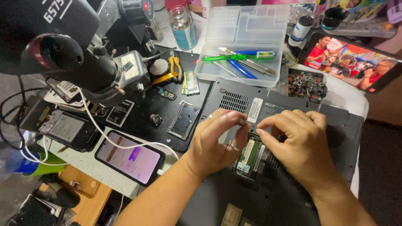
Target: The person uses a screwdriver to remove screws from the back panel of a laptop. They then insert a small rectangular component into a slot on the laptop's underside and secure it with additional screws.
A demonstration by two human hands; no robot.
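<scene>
While laptop (289,167) lies underside up, your left hand (217,142) and right hand (299,144) pinch at open memory bay, fingertips closed around green memory module (250,154) edges (seated at bay centre). Plastic tool box (243,46) at 12 o'clock, phone (130,157) at 9 o'clock.

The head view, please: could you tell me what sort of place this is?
Probably an electronics repair bench. A laptop lies upside down with a green memory module exposed under both hands, a clear plastic box holds tweezers and tools, and a microscope stands over loose phone parts.
</scene>
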